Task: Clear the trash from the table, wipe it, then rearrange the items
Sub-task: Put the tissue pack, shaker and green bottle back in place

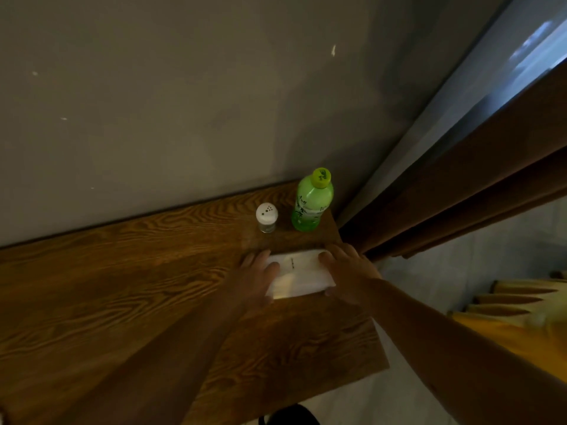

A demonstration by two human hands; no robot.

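The left hand (256, 273) and the right hand (345, 269) meet just right of the frame's centre, each laid over one end of a white tissue pack (299, 276) that lies flat on the wooden desk (122, 271). The left hand's fingers spread over the pack's left end and its thumb comes in along the near edge; the right hand covers the right end with fingers curving over the far corner and the thumb at the near edge, so both look to be holding the pack by its ends rather than merely resting on it. The pack sits near the desk's right edge, its long side roughly parallel to the wall. Beyond it, toward the upper middle of the frame, a small white-capped shaker (267, 217) stands upright, and just to its right a green bottle (311, 204) with a yellow-green cap stands close to the desk's far right corner. No trash shows on the wood, so this reads as the rearranging stage. To do it well, the pack wants sliding or lifting evenly with both hands, kept square to the desk edge and clear of the shaker, which would tip easily if nudged. A brown curtain (460, 185) hangs at the right.
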